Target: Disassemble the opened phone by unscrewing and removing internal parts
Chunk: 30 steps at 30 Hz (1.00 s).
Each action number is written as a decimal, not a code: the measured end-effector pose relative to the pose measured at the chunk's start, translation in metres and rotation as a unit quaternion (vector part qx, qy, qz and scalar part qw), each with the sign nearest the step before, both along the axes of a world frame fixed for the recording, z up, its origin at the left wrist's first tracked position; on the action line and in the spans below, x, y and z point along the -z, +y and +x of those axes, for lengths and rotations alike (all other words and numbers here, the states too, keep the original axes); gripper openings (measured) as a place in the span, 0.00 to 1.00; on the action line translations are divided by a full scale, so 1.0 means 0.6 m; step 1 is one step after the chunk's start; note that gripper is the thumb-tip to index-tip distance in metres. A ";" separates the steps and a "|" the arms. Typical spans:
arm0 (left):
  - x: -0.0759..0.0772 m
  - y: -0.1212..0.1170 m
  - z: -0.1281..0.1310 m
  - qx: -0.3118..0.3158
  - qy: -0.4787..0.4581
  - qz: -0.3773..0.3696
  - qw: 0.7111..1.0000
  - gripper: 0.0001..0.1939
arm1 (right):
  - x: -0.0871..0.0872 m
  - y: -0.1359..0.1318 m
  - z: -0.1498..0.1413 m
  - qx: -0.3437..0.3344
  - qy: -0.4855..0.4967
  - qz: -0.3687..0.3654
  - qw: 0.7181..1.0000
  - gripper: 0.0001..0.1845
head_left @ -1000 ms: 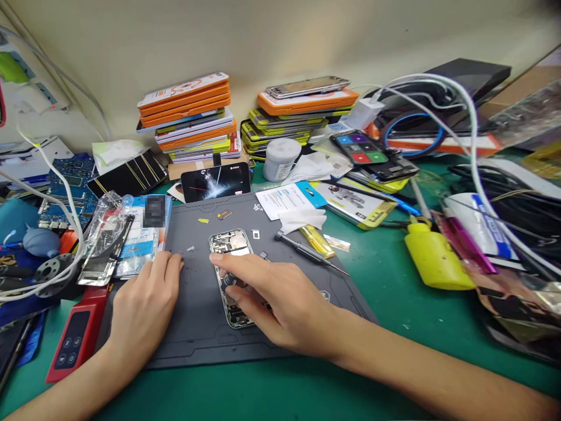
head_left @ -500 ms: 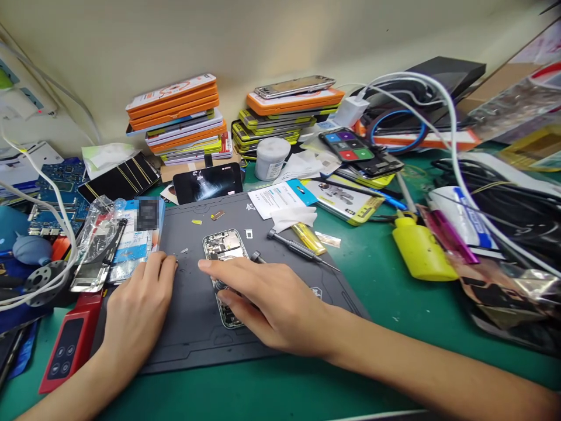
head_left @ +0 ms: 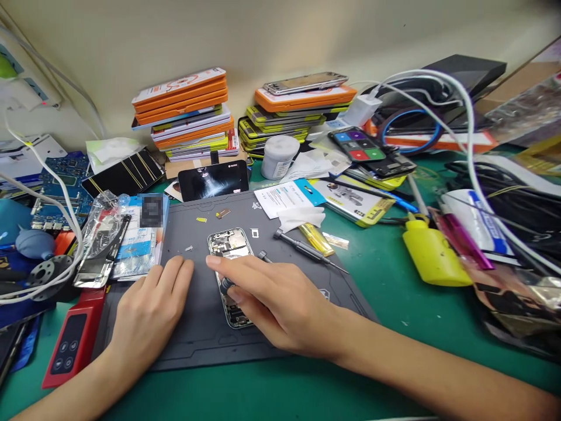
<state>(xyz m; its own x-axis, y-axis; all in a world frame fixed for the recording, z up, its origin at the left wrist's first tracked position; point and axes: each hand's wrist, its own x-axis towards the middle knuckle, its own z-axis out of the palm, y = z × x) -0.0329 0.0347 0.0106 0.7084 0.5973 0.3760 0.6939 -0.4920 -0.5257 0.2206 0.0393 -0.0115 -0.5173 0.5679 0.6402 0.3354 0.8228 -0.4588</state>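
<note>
An opened phone (head_left: 228, 241) lies on the dark grey mat (head_left: 197, 345), its inner parts exposed. Over its lower half is my right hand (head_left: 280, 298), fingers bent around a dark screwdriver (head_left: 226, 285) that the hand mostly hides; its tip is not visible. Palm down on the mat, left of the phone, rests my left hand (head_left: 153, 298), its fingers extended and apart from the phone. A small white frame-shaped piece (head_left: 255, 233), a brown flex piece (head_left: 223, 214) and a yellow scrap (head_left: 201, 220) lie near the phone's top.
Another screwdriver (head_left: 311, 251) lies to the right on the mat. A black-screened phone (head_left: 213, 182) leans at the back, before stacked orange boxes (head_left: 182, 99). A yellow bottle (head_left: 433, 251) and white cables (head_left: 471, 134) stand right. At left sits a red device (head_left: 72, 345).
The view has shifted slightly, moving the scene rightward. My left hand has slid a little right, closer to the opened phone. My right hand stays over the phone in much the same pose.
</note>
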 end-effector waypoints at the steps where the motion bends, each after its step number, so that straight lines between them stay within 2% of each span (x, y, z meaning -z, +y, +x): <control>1: 0.000 0.000 0.000 -0.005 -0.003 0.000 1.000 0.12 | 0.000 0.000 0.000 -0.001 0.001 0.002 1.000 0.33; 7: -0.002 0.000 0.001 -0.004 0.003 -0.017 1.000 0.19 | -0.001 0.001 -0.002 0.012 0.002 0.011 1.000 0.29; 11: -0.004 0.000 0.002 0.002 0.002 -0.016 1.000 0.17 | 0.000 0.001 -0.002 0.014 0.009 0.014 1.000 0.27; 15: 0.001 0.005 0.002 -0.005 0.006 -0.025 1.000 0.15 | 0.001 0.002 -0.002 0.007 0.016 0.014 1.000 0.31; 18: 0.006 0.002 0.005 0.026 -0.046 -0.043 0.998 0.09 | -0.004 0.001 0.000 -0.002 0.051 0.037 0.998 0.36; 20: 0.008 -0.005 0.010 0.073 -0.115 -0.095 0.986 0.07 | -0.011 -0.003 0.004 0.002 0.105 0.042 0.994 0.36; 22: 0.009 -0.014 0.016 0.109 -0.191 -0.185 0.958 0.06 | -0.019 -0.007 0.007 0.026 0.159 0.004 0.987 0.36; 25: 0.008 -0.024 0.023 0.114 -0.277 -0.307 0.903 0.06 | -0.025 -0.009 0.008 0.068 0.204 -0.117 0.970 0.29; 28: 0.007 -0.025 0.022 0.107 -0.316 -0.364 0.870 0.06 | -0.020 -0.004 0.004 0.071 0.254 -0.245 0.933 0.22; 30: 0.007 -0.023 0.019 0.106 -0.328 -0.382 0.857 0.06 | -0.015 0.001 0.000 0.059 0.304 -0.302 0.902 0.19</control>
<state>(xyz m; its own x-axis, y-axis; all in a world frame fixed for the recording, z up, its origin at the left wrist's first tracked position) -0.0216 0.0209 0.0062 0.6167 0.7315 0.2908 0.5700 -0.6697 0.4760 0.2208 0.0397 -0.0023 -0.0881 0.9360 0.3409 -0.0595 0.3366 -0.9398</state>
